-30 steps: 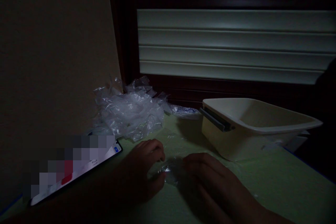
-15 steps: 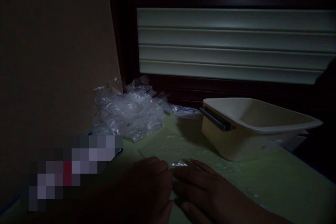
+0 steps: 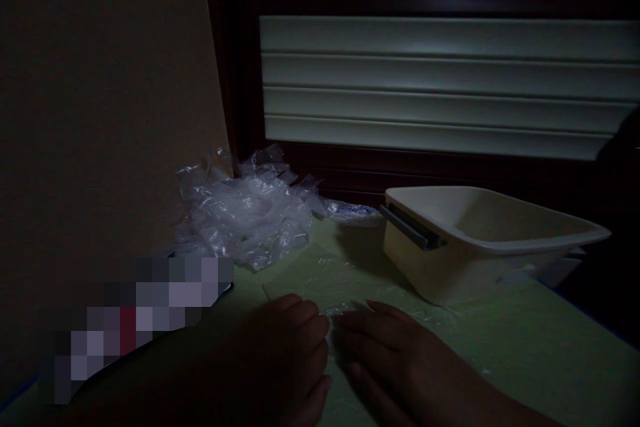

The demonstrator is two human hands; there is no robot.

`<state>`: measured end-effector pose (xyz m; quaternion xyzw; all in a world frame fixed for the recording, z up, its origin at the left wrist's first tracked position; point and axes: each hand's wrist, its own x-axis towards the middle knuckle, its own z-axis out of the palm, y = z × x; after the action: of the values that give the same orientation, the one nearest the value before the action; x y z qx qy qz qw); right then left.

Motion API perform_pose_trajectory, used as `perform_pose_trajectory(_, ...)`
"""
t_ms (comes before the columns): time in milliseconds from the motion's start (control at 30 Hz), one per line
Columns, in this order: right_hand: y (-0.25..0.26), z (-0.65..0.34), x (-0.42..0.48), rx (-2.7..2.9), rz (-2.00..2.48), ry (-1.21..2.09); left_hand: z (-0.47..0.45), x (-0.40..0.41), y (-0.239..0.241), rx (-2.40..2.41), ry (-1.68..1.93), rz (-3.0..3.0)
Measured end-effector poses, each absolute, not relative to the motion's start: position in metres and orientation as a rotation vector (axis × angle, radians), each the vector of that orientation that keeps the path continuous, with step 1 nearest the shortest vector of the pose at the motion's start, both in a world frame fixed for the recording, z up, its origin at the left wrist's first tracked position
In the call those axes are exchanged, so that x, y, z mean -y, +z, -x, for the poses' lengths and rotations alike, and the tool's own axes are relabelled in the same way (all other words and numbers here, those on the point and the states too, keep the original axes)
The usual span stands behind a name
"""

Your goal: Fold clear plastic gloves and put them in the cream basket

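Green tabletop (image 3: 540, 353), dim light. Cream bin (image 3: 430, 273), far right, mouth up, dark handle on its left side. Heap of crumpled clear plastic (image 3: 245, 213), far left, by the wall. Clear film sheet (image 3: 320, 273) flat on tabletop, directly ahead of both hands, near part covered by them; edges faint, long axis can't be told. Pixelated flat device (image 3: 155, 317), left, slanting. Right hand (image 3: 405, 353): fingers long, slightly parted, pointing left. Left hand (image 3: 300, 360): fingers curled, knuckles up. Fingertips just beside each other, film between; neither hand clearly nearer. Undersides hidden, can't tell if either grips film.
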<state>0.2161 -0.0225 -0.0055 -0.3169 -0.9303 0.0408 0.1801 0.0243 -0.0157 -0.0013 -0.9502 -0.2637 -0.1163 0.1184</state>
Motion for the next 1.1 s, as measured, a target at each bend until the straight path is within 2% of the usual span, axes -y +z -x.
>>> perform_pose_trajectory(133,-0.010,-0.218,0.022,2.658,0.861,0.063,-0.025,0.015,-0.002,0.688,-0.322,2.786)
perform_pose_trajectory(633,-0.017,-0.220,0.020,2.618,0.661,-0.001,-0.026,0.019,-0.014,0.893,-0.296,2.620)
perform_pose_trajectory(867,-0.006,-0.221,0.022,2.713,0.803,0.030,-0.020,0.018,-0.026,0.927,-0.562,2.693)
perform_pose_trajectory(1100,-0.007,-0.220,0.021,2.720,0.850,0.061,-0.023,0.022,-0.020,0.943,-0.330,2.721)
